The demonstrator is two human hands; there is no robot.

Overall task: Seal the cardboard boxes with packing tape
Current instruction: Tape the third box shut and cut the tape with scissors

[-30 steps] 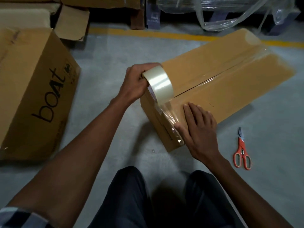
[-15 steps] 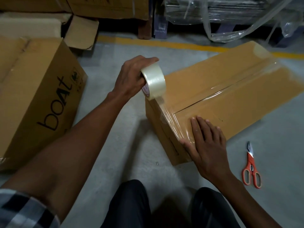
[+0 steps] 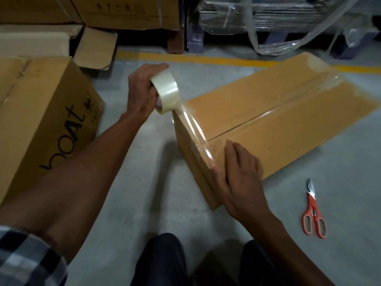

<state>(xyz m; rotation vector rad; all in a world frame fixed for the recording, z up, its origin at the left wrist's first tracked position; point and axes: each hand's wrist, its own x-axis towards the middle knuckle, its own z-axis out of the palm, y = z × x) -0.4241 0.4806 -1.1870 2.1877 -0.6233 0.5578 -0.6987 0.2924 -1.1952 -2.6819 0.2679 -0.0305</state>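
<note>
Box (image 3: 278, 129) lies on the floor (image 3: 134, 193), long axis toward 2 o'clock; centre seam already carries tape. Left hand (image 3: 142, 93) has its grip closed round the tape roll (image 3: 167, 91), held off the box's near corner at 10 o'clock. A strip (image 3: 195, 135) runs taut along the near edge to the right hand (image 3: 239, 174), fingers flat, pinning it. To do well: keep tension, lower the roll along the edge, smooth behind (wrinkles likely otherwise). Scissors (image 3: 313, 211) wait at 4 o'clock.
</note>
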